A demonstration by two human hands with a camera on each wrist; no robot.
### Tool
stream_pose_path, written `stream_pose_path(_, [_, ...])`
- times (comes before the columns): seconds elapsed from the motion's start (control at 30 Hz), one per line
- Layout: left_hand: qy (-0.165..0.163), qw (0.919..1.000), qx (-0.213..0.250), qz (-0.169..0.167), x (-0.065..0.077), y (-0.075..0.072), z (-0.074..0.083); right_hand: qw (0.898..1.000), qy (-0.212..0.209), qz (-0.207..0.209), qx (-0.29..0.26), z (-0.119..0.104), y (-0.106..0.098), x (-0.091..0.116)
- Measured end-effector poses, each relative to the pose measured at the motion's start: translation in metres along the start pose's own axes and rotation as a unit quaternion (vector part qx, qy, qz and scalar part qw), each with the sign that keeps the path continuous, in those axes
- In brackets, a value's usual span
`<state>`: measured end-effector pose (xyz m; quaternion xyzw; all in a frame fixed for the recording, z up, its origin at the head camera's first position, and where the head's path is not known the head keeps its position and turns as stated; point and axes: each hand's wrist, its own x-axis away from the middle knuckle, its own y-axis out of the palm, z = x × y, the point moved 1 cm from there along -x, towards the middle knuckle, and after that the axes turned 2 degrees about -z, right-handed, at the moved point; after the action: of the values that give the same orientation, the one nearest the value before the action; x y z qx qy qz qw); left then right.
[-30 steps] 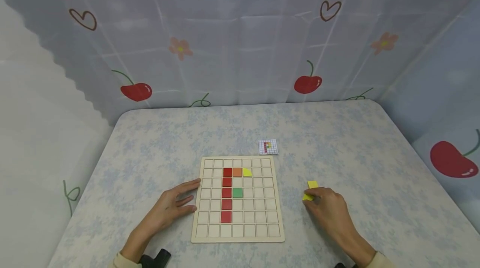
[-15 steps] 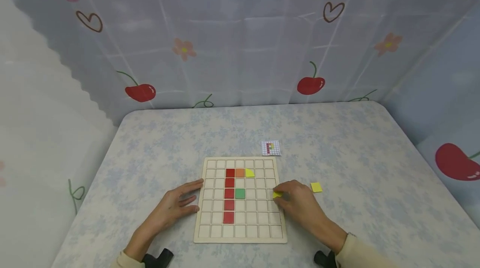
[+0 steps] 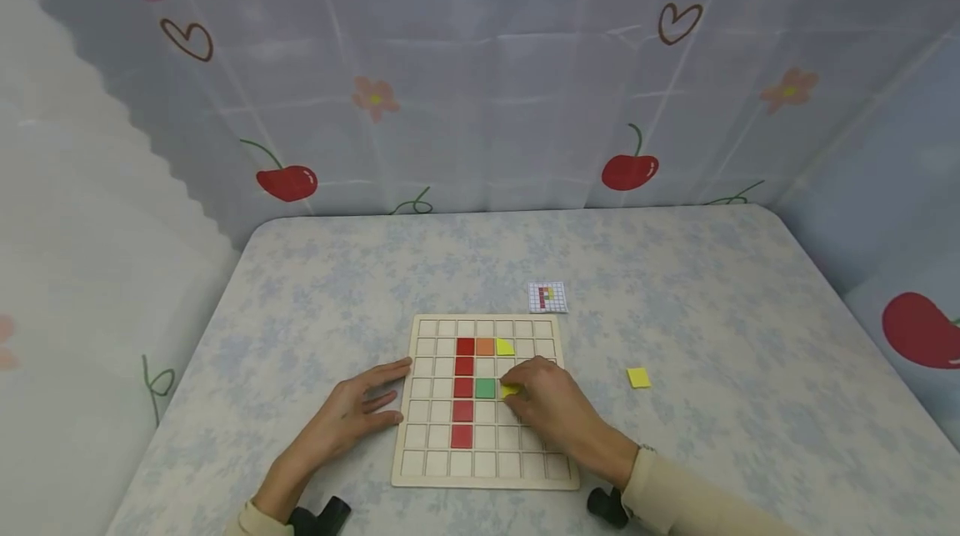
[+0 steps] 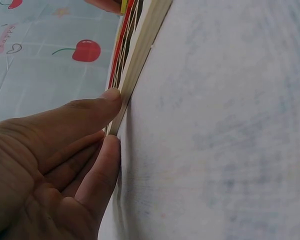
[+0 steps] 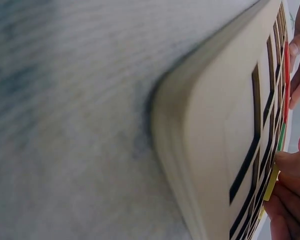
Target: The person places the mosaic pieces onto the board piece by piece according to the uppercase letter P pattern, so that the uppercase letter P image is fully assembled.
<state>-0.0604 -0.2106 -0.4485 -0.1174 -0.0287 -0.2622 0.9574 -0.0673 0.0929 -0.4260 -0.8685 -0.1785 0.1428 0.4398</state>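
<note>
A wooden grid board (image 3: 435,463) lies on the table, with a column of red square tiles (image 3: 463,411) set in it. Beside the top red tile come an orange tile (image 3: 485,347) and a yellow quarter-round tile (image 3: 506,348). My right hand (image 3: 551,403) pinches a yellow tile (image 3: 509,390) over the cell just right of the green tile (image 3: 485,388); its shape is mostly hidden by the fingers. In the right wrist view this yellow tile (image 5: 272,184) shows tilted between thumb and fingers. My left hand (image 3: 360,405) touches the board's left edge with its fingertips, fingers loosely spread.
A small printed pattern card (image 3: 547,298) lies behind the board. To the right on the table is a loose yellow square tile (image 3: 638,378). A patterned curtain (image 3: 480,102) hangs behind the table's far edge.
My right hand has carried the yellow tile left from the table onto the board, leaving another yellow tile behind. The left hand has stayed at the board's edge.
</note>
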Motion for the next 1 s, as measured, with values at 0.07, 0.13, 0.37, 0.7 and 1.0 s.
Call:
stream_pose_path(0.07, [0.0, 1.0, -0.002, 0.001, -0.0002, 0.0002, 0.0005, 1.0, -0.004, 0.004, 0.009, -0.0015, 0.0019, -0.0007])
stream_pose_path(0.13, [-0.001, 1.0, -0.003, 0.003, -0.0006, 0.0, 0.0009, 1.0, -0.004, 0.01, 0.014, -0.0023, 0.0032, -0.0009])
stream_pose_path(0.37, [-0.008, 0.9999, -0.007, 0.007, -0.0012, -0.0005, 0.0011, 0.999, -0.008, 0.017, 0.025, -0.0033, 0.0053, -0.0016])
stream_pose_path(0.7, [0.001, 1.0, -0.001, 0.004, -0.0003, 0.0008, 0.0, 1.0, -0.002, 0.007, 0.021, -0.0035, 0.0069, -0.0017])
stream_pose_path(1.0, [0.005, 1.0, -0.005, 0.002, -0.0003, 0.0, 0.0002, 1.0, -0.003, 0.005, 0.016, -0.0039, 0.0069, -0.001])
